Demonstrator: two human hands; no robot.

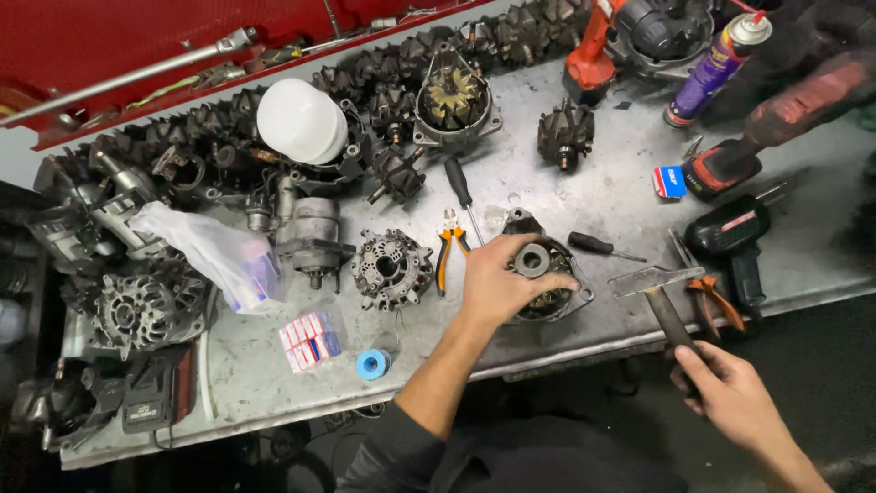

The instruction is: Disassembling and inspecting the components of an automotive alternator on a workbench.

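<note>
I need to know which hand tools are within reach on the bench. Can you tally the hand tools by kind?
Hammer, held in the right hand: 1
Screwdrivers, one long, one short: 2
Pliers, one orange-handled pair left of the left hand, one pair by the hammer head: 2
Cordless power tools at the right: 2, perhaps more
Total: 7

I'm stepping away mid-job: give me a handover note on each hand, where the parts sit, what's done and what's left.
Left hand: pressed on the alternator housing, fingers beside the round bearing seated on top.
Right hand: grips the hammer, head raised just right of the housing, not touching.
Housing sits at the bench front edge; screwdriver and orange pliers lie close by.
Done: bearing placed on housing.
Left: apparently tapping it in; seating depth unclear.
</note>
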